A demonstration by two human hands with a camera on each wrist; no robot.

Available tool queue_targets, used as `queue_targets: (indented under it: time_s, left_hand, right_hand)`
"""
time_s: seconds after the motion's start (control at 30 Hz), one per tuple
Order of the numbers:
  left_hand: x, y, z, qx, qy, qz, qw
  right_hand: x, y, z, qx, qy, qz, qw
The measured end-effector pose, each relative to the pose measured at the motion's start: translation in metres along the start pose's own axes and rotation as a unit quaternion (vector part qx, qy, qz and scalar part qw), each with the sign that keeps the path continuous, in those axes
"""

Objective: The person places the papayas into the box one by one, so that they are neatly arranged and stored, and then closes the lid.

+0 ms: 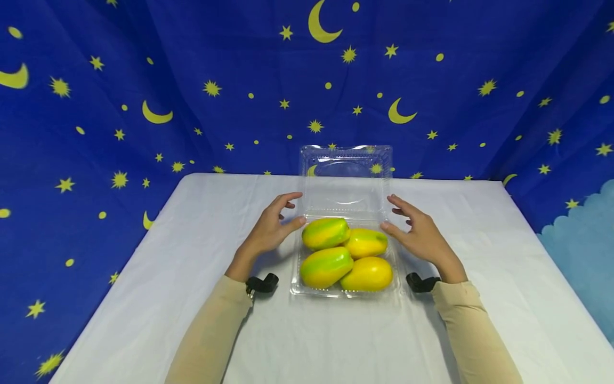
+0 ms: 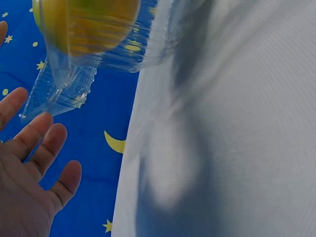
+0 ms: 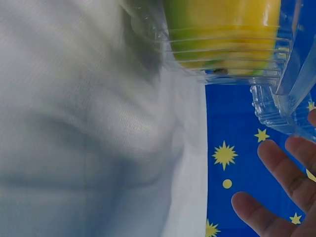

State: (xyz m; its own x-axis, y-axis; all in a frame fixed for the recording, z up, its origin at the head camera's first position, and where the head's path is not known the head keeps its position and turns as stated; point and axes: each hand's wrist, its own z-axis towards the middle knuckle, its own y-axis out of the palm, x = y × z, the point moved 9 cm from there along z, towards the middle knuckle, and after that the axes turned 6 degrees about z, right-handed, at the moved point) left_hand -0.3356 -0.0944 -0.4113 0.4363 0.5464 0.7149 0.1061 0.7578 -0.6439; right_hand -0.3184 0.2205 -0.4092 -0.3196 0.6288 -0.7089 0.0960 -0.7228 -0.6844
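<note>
A clear plastic clamshell box (image 1: 318, 293) lies with its lid (image 1: 347, 200) raised on the far side. In its base sit several yellow-green, papaya-like fruits, among them a greener one (image 1: 326, 268) at the near left and a yellower one (image 1: 368, 274) at the near right. My left hand (image 1: 268, 229) is at the lid's left edge, fingers spread, thumb tip close to the far left fruit (image 1: 323, 234). Mirroring it, my right hand (image 1: 422, 234) has its fingertips by the lid's right edge. In the wrist views, the left fingers (image 2: 57, 140) and right fingers (image 3: 276, 163) are extended, holding nothing.
White cloth covers the table (image 1: 336, 341) under the box. Behind its far edge hangs a blue curtain (image 1: 268, 64) with yellow moons and stars. A black wrist mount (image 1: 264, 282) shows at the left cuff, and another mount (image 1: 422, 282) at the right.
</note>
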Motion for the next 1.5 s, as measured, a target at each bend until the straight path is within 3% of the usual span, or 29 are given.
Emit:
queue_targets:
  time_s: [0.6, 0.87, 1.17, 1.5]
  left_hand:
    - [0.025, -0.019, -0.001, 0.027, 0.041, -0.009, 0.9987]
    - [0.037, -0.027, -0.005, 0.035, 0.059, -0.036, 0.9969]
    - [0.041, -0.031, -0.01, 0.041, 0.069, -0.044, 0.9958]
    - [0.049, -0.042, -0.02, 0.055, 0.093, -0.053, 0.9927]
  right_hand:
    - [-0.021, -0.023, -0.007, 0.055, -0.029, 0.042, 0.9972]
    - [-0.031, -0.031, -0.015, 0.056, -0.048, 0.106, 0.9915]
    - [-0.038, -0.036, -0.019, 0.041, -0.05, 0.128, 0.9896]
    - [-0.052, -0.047, -0.023, 0.045, -0.095, 0.178, 0.9783]
